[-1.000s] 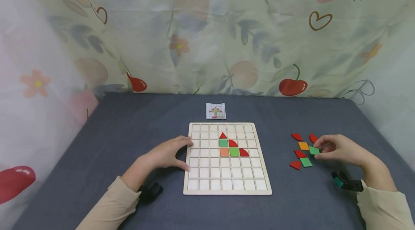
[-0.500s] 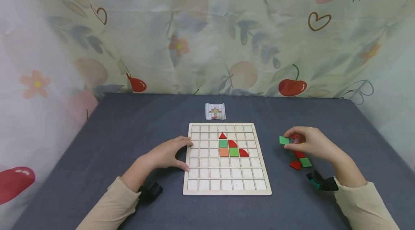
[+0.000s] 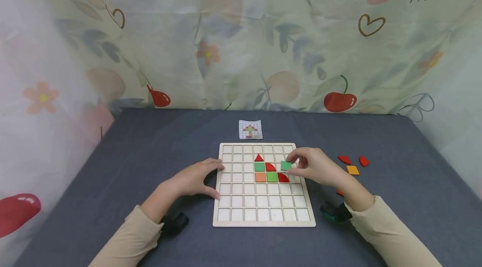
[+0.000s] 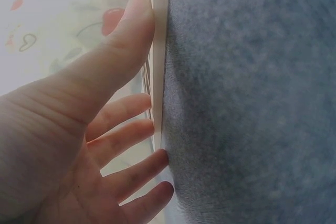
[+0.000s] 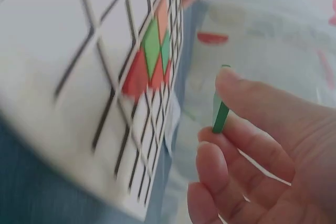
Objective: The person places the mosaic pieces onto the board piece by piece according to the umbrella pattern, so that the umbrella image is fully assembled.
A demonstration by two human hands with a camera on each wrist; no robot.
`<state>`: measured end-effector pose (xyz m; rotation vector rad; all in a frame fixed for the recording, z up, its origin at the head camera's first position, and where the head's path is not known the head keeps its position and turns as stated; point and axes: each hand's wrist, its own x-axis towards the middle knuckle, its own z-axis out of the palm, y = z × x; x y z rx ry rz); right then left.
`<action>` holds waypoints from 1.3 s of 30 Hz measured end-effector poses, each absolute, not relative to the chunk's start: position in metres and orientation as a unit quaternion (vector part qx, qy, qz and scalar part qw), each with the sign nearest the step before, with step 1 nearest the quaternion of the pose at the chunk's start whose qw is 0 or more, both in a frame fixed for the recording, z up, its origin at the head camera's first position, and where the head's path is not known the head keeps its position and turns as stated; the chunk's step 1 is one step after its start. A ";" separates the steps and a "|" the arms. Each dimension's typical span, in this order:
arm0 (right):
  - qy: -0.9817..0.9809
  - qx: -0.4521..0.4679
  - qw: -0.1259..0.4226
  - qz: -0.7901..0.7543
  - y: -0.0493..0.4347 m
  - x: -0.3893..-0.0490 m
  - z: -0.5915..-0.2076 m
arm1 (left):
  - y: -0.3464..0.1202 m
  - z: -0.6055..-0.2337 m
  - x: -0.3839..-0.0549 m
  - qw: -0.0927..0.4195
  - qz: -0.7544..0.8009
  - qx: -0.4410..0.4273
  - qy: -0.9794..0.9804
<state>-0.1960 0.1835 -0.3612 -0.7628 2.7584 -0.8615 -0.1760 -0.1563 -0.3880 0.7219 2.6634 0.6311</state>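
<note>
Between thumb and fingers my right hand [image 3: 312,165] pinches a green square tile [image 3: 285,165]. It is over the right part of a pale wooden grid board [image 3: 263,222]; in the right wrist view the tile [image 5: 221,114] is edge-on, apart from the board. My left hand [image 3: 193,178] touches the board's left edge with thumb and fingertips, fingers fairly straight. On the board lie a red triangle [image 3: 258,158], a green square [image 3: 259,167], an orange square [image 3: 260,177], a lighter green square [image 3: 272,177] and two red quarter-rounds, one upper [image 3: 270,167] and one lower [image 3: 283,178].
Behind the board lies a small card [image 3: 250,129] printed with a coloured grid pattern. Right of the board are loose red pieces [image 3: 363,161] and an orange square [image 3: 352,170]; my right forearm hides other pieces. A patterned cloth [image 3: 241,49] hangs at the table's back.
My right hand has carried the green square tile left, from among the loose pieces to over the board. My left hand has stayed at the board's edge.
</note>
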 end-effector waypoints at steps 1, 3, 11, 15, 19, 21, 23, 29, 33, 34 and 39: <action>0.919 -0.256 0.081 -0.290 0.178 -0.196 -0.361 | -0.156 -0.388 -0.176 0.155 0.220 0.251 0.930; 0.916 -0.258 0.090 -0.292 0.168 -0.196 -0.362 | -0.156 -0.388 -0.176 0.155 0.220 0.251 0.930; 0.913 -0.279 0.100 -0.282 0.135 -0.195 -0.366 | -0.156 -0.388 -0.176 0.155 0.220 0.251 0.930; 0.917 -0.285 0.095 -0.264 0.120 -0.194 -0.368 | -0.157 -0.387 -0.176 0.153 0.219 0.254 0.930; 0.920 -0.294 0.090 -0.243 0.108 -0.195 -0.370 | -0.157 -0.387 -0.176 0.152 0.215 0.254 0.931; 0.922 -0.293 0.091 -0.235 0.102 -0.195 -0.371 | -0.157 -0.386 -0.175 0.152 0.216 0.253 0.931; 0.925 -0.289 0.095 -0.228 0.098 -0.196 -0.373 | -0.157 -0.386 -0.175 0.152 0.215 0.253 0.931; 0.933 -0.268 0.102 -0.216 0.088 -0.197 -0.377 | -0.156 -0.386 -0.175 0.152 0.216 0.249 0.932; 0.935 -0.267 0.102 -0.208 0.084 -0.197 -0.378 | -0.156 -0.386 -0.175 0.153 0.216 0.246 0.932; 0.936 -0.268 0.101 -0.206 0.083 -0.197 -0.378 | -0.156 -0.386 -0.175 0.154 0.217 0.245 0.932; 0.939 -0.258 0.105 -0.203 0.081 -0.195 -0.378 | -0.156 -0.386 -0.175 0.154 0.221 0.246 0.931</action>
